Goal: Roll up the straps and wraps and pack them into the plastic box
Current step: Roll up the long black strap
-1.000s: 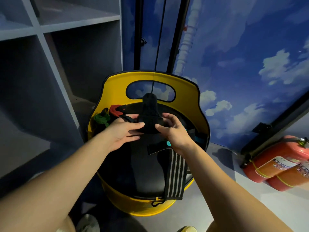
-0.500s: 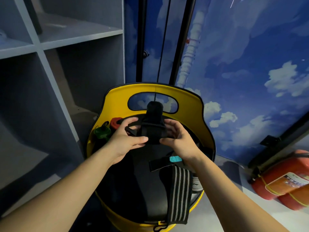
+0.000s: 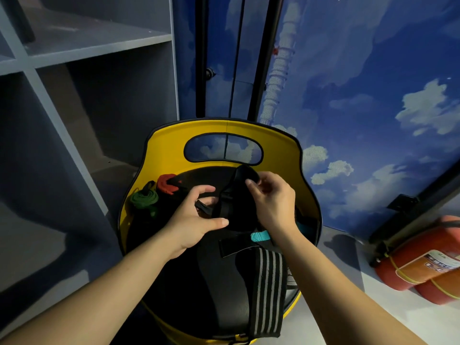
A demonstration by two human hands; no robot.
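A black strap [image 3: 237, 202] with a buckle is held over the black seat of a yellow chair [image 3: 224, 135]. My left hand [image 3: 196, 220] grips its lower part, thumb under it. My right hand [image 3: 271, 200] pinches its upper end with curled fingers. A black and grey striped wrap [image 3: 267, 292] lies over the seat's front right edge, with a black tab and a teal patch [image 3: 260, 236] at its top. A rolled green strap [image 3: 144, 199] and a rolled red strap [image 3: 166, 184] sit at the seat's back left. No plastic box is in view.
Grey shelving [image 3: 74, 70] stands to the left. A blue wall [image 3: 361, 83] painted with clouds rises behind the chair. Red fire extinguishers [image 3: 423, 265] lie on the floor at the right.
The strap's upper end has been bent down and to the right by my right hand. My left hand has shifted its hold lower on the strap. The view has tilted up slightly.
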